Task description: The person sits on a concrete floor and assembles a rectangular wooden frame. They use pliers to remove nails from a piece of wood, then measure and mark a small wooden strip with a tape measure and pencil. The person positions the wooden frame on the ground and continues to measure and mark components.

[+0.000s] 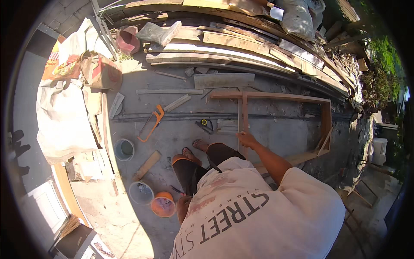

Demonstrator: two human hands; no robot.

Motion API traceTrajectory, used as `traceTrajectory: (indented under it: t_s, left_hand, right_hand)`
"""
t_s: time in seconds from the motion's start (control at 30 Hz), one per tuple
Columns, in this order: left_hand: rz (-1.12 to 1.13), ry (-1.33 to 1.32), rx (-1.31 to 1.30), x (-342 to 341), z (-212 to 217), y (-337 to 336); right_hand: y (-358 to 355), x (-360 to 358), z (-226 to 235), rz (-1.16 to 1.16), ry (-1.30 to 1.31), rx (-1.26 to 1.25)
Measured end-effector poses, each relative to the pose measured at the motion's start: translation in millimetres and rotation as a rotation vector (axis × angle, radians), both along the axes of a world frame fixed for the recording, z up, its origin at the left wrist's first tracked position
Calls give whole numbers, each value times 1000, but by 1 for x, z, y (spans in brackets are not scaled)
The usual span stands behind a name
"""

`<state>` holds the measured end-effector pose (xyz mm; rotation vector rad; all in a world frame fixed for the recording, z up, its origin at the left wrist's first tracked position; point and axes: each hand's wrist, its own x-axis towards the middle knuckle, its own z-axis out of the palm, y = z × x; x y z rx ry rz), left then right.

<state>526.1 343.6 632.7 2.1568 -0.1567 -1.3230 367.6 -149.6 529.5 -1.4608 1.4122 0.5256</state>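
Note:
A long rectangular wooden frame [284, 97] with a crossbar near its left end and a short diagonal brace at its right corner lies to my front right. My right hand [246, 139] is closed around the crossbar, close to its near end. Down at my left side, my left hand [184, 202] shows only in part, its fingers hidden by my body. A thin dark stick-like thing [176, 189] juts out beside it; whether I grip it is unclear. Ahead of my feet lie a yellow-and-black tape measure [204, 122] and a dark tool [202, 127].
An orange bow saw [157, 121] rests on the floor, left of centre. Several buckets [124, 150] and a loose board [147, 165] stand or lie at my left. Stacked planks [233, 41] and a rubber boot [159, 33] are at the back, sacks [60, 121] far left.

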Motion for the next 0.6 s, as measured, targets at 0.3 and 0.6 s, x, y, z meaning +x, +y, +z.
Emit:
traceTrajectory:
  t_s: [0.3,0.6]
  left_hand:
    - [-757,65,-7,242,-8,-74]
    - [-1232,85,-56,312,8,-158]
  right_hand:
    - [188,-146,-13,-955,22,-143]
    - [528,-48,-18,-1458,119,335]
